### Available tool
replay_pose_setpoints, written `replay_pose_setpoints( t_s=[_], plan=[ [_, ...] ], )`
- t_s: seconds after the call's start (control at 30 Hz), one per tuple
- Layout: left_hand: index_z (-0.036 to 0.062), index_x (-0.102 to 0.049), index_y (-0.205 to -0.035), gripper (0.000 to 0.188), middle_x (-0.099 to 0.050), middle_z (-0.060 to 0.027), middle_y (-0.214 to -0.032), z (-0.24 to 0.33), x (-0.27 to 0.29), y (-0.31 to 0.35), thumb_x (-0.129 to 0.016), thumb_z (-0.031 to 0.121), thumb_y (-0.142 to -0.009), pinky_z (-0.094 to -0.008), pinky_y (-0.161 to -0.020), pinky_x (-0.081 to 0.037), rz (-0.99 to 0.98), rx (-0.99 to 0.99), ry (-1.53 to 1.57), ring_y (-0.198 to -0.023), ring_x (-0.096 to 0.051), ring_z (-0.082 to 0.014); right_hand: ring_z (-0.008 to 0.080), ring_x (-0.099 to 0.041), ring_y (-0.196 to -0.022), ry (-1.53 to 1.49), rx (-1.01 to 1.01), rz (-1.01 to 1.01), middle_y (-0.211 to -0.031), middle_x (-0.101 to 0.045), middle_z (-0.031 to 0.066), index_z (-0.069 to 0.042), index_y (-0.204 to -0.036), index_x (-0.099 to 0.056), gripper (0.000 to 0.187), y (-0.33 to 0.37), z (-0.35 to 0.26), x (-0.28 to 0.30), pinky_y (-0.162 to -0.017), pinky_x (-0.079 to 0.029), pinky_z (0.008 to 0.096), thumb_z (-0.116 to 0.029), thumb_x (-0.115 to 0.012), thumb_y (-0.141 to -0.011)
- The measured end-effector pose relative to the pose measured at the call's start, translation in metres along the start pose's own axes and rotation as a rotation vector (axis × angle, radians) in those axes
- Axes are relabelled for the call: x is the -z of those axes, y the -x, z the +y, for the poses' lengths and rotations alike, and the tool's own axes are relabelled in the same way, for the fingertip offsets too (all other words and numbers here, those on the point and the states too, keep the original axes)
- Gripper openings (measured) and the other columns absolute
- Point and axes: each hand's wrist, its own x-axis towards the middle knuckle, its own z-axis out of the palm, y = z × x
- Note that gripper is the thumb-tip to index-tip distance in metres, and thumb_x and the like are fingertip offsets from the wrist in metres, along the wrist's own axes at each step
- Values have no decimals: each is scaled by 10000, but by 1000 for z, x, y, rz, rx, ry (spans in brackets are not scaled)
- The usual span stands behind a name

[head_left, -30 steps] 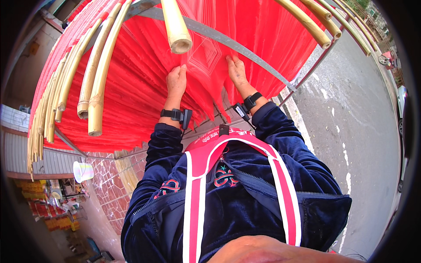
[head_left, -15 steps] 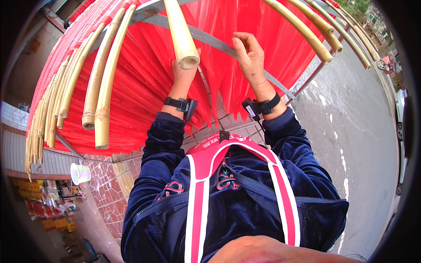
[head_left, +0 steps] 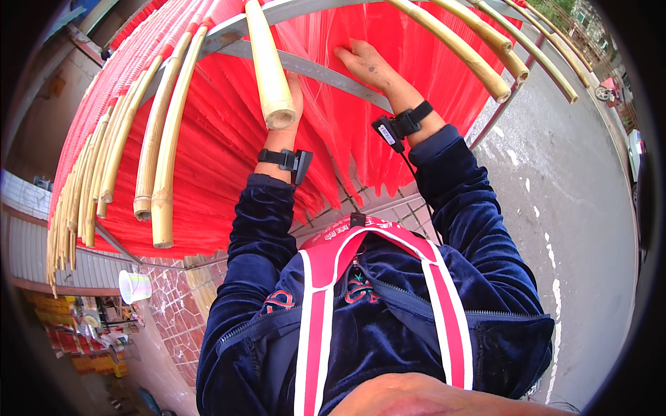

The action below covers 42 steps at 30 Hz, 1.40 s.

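Note:
Bright red strands (head_left: 388, 139) hang in a dense curtain from bamboo poles. My right hand (head_left: 364, 64) is bent inward at the strands, its fingers curled against them right of the nearest pole. Behind that thick, hollow-ended bamboo pole (head_left: 267, 73) is my left hand (head_left: 297, 97); its fingers are hidden by the pole and the strands. Both forearms reach up and forward, each with a black strap and small device at the wrist.
A grey metal bar (head_left: 316, 68) crosses between my arms and the strands. More bamboo poles (head_left: 165, 152) jut toward me on the left, others (head_left: 465, 52) at upper right. A white bucket (head_left: 135, 287) stands at lower left. Grey road (head_left: 576, 208) runs along the right, with parked cars.
My right hand has moved up and left, turning inward from an open pose beside the strands to curl against them. The left hand stays behind the pole. The view has shifted slightly.

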Motion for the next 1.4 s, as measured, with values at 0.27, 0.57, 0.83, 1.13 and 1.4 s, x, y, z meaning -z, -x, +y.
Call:
replay_pose_setpoints(
  t_s=[0.27, 0.57, 0.83, 1.13, 1.4],
  plan=[
    [-73, -598, -881, 617, -580, -257, -708, -8, 16, 4, -435, 511, -992, -448, -668, -446, -15, 161, 268, -684, -560, -391, 299, -629, -783, -163, -112, 356, -852, -649, 230, 22, -1009, -626, 323, 12, 18, -1, -724, -472, 399, -271, -504, -953],
    [-56, -626, -979, 507, -623, -261, -789, 10, 36, -5, -415, 404, -1012, -457, -702, -457, 55, 216, 204, -770, -594, -428, 232, -580, -698, -168, -110, 442, -724, -600, 142, -2, -1045, -644, 309, 27, 21, 17, -665, -461, 357, -265, -506, -958],
    [-64, -622, -1079, 363, -646, -265, -1022, 5, 49, -13, -537, 259, -937, -467, -812, -499, 145, 17, -155, -951, -620, -430, 110, -509, -688, -123, -46, 565, -697, -557, 27, 9, -1115, -637, 327, 22, 29, 16, -651, -443, 290, -265, -515, -985],
    [-84, -619, -1058, 390, -648, -255, -1015, 35, 42, 1, -472, 274, -1007, -440, -822, -490, 83, -45, 43, -934, -614, -434, 347, -675, -845, -44, -145, 297, -843, -660, 234, -33, -1107, -646, 293, 26, 30, 0, -737, -511, 402, -234, -529, -929],
    [-60, -609, -926, 345, -622, -239, -844, 2, 17, 5, -500, 258, -1002, -441, -713, -486, 64, 91, 160, -801, -610, -425, 314, -607, -1119, 24, -205, -133, -1205, -621, 240, 46, -1286, -539, 569, 10, 28, 1, -947, -472, 362, -344, -645, -886]
  ],
)
